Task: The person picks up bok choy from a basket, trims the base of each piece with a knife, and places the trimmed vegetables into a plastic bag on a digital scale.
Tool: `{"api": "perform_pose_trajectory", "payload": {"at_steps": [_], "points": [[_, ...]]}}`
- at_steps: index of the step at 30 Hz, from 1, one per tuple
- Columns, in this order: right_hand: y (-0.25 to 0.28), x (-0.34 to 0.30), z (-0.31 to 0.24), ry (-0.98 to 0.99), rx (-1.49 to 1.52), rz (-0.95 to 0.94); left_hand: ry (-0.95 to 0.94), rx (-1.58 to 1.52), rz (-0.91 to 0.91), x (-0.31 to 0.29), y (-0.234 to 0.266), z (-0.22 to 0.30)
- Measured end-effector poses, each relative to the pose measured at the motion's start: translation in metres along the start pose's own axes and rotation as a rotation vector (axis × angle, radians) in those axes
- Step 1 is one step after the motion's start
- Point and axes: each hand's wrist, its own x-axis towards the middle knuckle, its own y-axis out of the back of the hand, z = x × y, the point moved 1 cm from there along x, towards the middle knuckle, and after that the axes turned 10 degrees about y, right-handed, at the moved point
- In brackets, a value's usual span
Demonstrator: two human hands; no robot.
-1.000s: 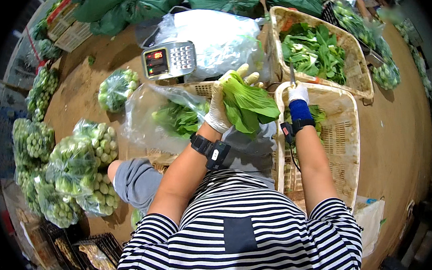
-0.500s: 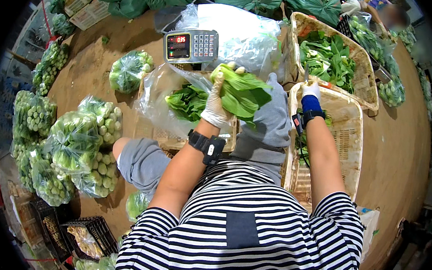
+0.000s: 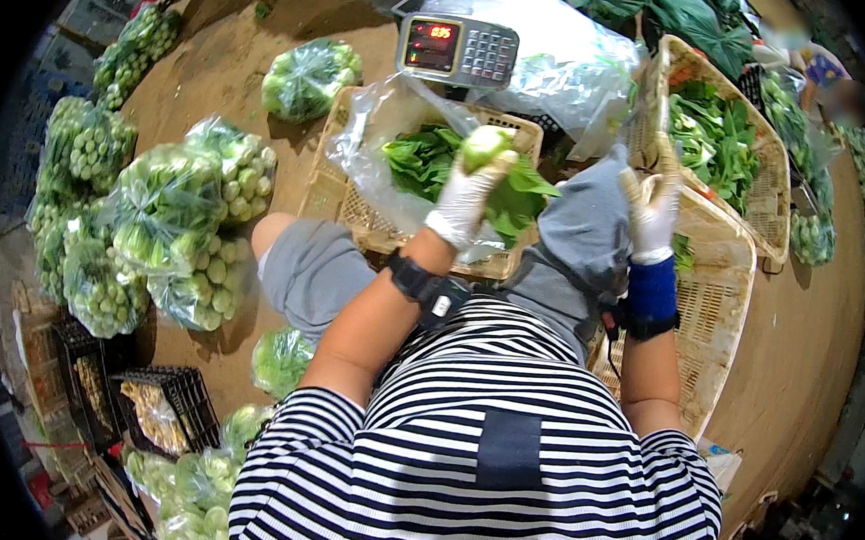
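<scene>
My left hand (image 3: pixel 465 204), in a white glove, is closed on a bunch of bok choy (image 3: pixel 522 208). Its pale stem end points up and its leaves hang to the right. Below it, an open clear plastic bag (image 3: pixel 367 135) with more green leaves (image 3: pixel 418 159) lies in a low beige crate (image 3: pixel 330 188). Gloved and with a blue cuff at the wrist, my right hand (image 3: pixel 654 213) is raised between my knee and the right-hand baskets. Its fingers are stretched out and apart, and I see nothing in them.
A digital scale (image 3: pixel 458 51) stands beyond the crate, beside white plastic bags (image 3: pixel 558 48). On the right are a basket of loose greens (image 3: pixel 780 199) and a nearer beige basket (image 3: pixel 720 320). Bagged greens (image 3: pixel 159 236) crowd the left floor. Another person (image 3: pixel 818 66) is at the far right.
My right hand has drawn back from the far basket's edge, and the thin pointed tool at it no longer shows. My left hand has tilted the bok choy stem-end up. The view has shifted.
</scene>
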Motion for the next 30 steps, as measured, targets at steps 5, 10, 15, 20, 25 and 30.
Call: {"api": "perform_pose_trajectory", "payload": {"at_steps": [5, 10, 15, 20, 25, 30], "points": [[-0.075, -0.034, -0.069, -0.081, 0.292, -0.478, 0.041, -0.137, -0.118, -0.01, -0.022, -0.022], [-0.093, -0.056, -0.043, -0.519, 0.507, -0.32, -0.691, 0.862, 0.337, -0.031, 0.022, 0.012], [-0.118, -0.036, -0.03, -0.617, 0.864, -0.231, -0.682, 1.109, 1.074, -0.041, 0.109, 0.043], [-0.199, 0.01, -0.04, -0.326, 0.248, -0.901, -0.174, 0.306, 0.635, -0.023, 0.181, 0.072], [-0.32, -0.004, -0.037, -0.067, -0.24, -1.278, -0.048, 0.385, 0.5, -0.031, 0.199, 0.112], [-0.423, -0.061, -0.025, 0.245, -0.48, -1.297, 0.007, 0.332, 0.552, -0.034, 0.175, 0.116]]}}
